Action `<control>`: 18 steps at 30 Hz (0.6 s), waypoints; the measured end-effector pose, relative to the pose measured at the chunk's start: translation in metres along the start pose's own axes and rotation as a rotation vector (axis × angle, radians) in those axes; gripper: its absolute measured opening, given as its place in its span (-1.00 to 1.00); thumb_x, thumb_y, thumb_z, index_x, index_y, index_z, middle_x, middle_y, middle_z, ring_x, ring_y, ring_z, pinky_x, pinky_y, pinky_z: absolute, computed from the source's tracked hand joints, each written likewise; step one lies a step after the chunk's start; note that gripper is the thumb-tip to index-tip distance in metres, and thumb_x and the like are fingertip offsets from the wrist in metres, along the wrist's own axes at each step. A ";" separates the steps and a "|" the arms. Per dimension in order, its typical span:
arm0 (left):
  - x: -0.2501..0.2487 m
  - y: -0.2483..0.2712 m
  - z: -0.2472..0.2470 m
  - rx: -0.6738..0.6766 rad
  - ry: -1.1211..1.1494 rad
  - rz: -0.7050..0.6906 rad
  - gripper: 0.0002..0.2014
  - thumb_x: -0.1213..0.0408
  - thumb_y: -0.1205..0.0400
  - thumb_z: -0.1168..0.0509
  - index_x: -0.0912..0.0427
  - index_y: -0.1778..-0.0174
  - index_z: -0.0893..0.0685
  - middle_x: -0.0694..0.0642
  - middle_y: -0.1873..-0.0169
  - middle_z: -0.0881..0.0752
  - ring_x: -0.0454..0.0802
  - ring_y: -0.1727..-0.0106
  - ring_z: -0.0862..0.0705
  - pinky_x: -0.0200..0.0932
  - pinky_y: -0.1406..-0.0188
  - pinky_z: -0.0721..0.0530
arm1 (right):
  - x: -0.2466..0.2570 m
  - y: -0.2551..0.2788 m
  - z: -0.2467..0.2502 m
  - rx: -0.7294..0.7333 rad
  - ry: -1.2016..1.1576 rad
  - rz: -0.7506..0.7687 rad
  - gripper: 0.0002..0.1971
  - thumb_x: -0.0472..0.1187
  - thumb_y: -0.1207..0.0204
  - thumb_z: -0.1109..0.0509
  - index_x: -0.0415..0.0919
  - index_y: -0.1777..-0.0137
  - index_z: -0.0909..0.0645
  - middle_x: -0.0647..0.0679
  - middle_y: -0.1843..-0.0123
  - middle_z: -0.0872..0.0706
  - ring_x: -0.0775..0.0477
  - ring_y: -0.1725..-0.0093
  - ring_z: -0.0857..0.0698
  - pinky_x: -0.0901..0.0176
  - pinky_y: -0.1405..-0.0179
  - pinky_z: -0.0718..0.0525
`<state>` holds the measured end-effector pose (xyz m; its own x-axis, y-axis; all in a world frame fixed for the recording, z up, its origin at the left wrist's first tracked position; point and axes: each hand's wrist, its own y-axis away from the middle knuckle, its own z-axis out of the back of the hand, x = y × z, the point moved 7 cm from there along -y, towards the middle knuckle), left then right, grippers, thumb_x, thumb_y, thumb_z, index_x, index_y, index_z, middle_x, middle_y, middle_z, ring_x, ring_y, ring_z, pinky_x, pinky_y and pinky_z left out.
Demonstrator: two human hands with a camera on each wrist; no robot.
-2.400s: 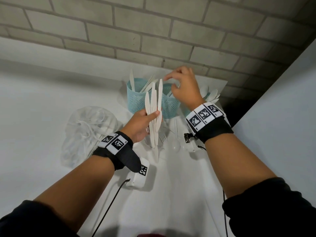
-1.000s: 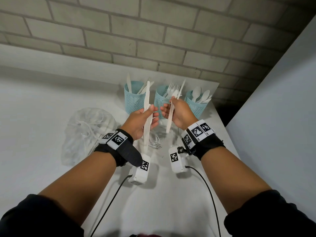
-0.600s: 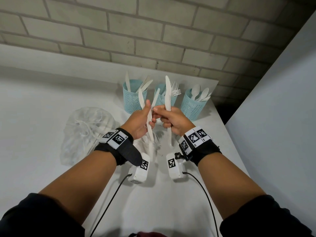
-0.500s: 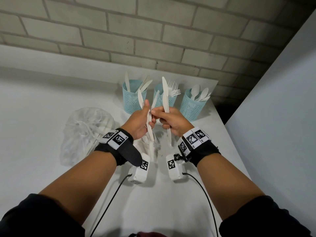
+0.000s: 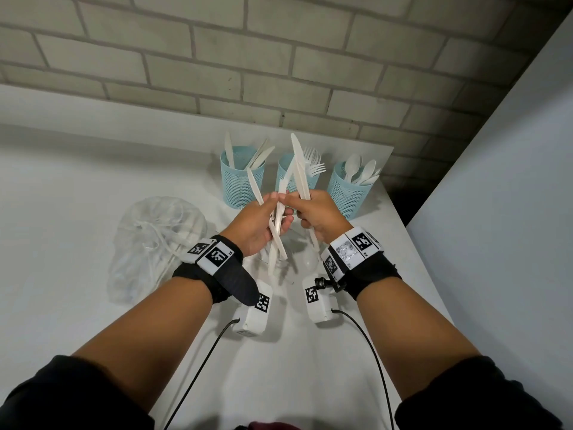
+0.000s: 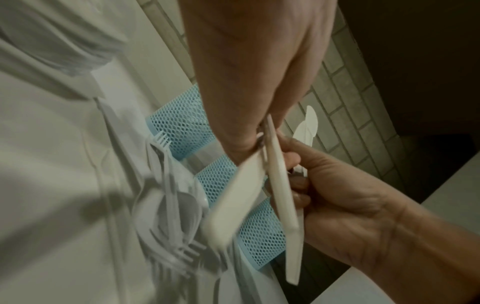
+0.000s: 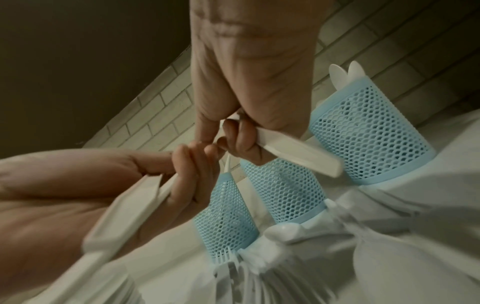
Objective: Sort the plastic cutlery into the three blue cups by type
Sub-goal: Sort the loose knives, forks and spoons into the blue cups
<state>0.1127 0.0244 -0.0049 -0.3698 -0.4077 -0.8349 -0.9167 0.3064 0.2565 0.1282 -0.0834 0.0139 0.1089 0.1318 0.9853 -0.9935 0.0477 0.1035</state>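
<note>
My left hand [image 5: 259, 223] grips 2 plastic knives [image 5: 276, 234]; my right hand [image 5: 317, 214] clamps another knife [image 5: 299, 166], fingertips touching. 3 blue cups [image 5: 242, 181] stand at the bench's [image 5: 62, 197] back edge, behind my hands. A clear bag [image 5: 155, 243] lies left. Loose forks [image 6: 168, 185] lie beneath. No readable writing.

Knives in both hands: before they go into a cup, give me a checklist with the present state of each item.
1. Right hand grips knives firmly: ok.
2. Left hand grips its knives: ok.
3. Held pieces are all knives: cannot tell, the handles overlap.
4. Knife cup, the left one, is upright with room: ok.
5. Fork cup and spoon cup each hold one type: ok.
6. Loose cutlery left on the table: not ok, forks and spoons still unsorted.
</note>
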 end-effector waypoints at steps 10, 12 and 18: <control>-0.003 0.004 0.000 -0.003 -0.099 -0.043 -0.78 0.43 -0.71 -0.12 0.30 -0.23 -0.56 0.17 0.18 -0.70 -0.18 0.44 -0.73 -0.38 0.40 -0.72 | 0.005 -0.010 0.007 -0.037 -0.148 0.003 -0.85 -0.21 -0.66 -0.23 -0.20 0.12 -0.54 -0.02 0.40 -0.47 0.14 0.53 -0.33 0.42 0.68 -0.29; -0.004 0.004 0.001 -0.019 -0.093 -0.058 -0.78 0.43 -0.71 -0.13 0.34 -0.22 -0.57 0.17 0.18 -0.71 -0.19 0.44 -0.74 -0.38 0.38 -0.73 | 0.004 -0.010 0.003 0.029 -0.135 -0.010 -0.86 -0.22 -0.62 -0.30 -0.23 0.16 -0.57 -0.02 0.43 -0.48 0.17 0.56 -0.35 0.42 0.67 -0.29; -0.004 0.002 0.011 -0.071 -0.082 -0.042 -0.75 0.42 -0.70 -0.16 0.47 -0.22 -0.59 0.20 0.15 -0.70 0.02 0.16 -0.71 -0.24 0.22 -0.77 | 0.009 -0.015 0.020 -0.168 -0.160 -0.024 -0.81 -0.20 -0.73 -0.05 -0.21 0.03 -0.46 -0.05 0.30 -0.53 0.05 0.38 -0.50 0.27 0.49 -0.50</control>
<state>0.1142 0.0362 -0.0061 -0.3196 -0.3459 -0.8821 -0.9407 0.2273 0.2517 0.1435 -0.1028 0.0244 0.1128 -0.0296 0.9932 -0.9697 0.2146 0.1165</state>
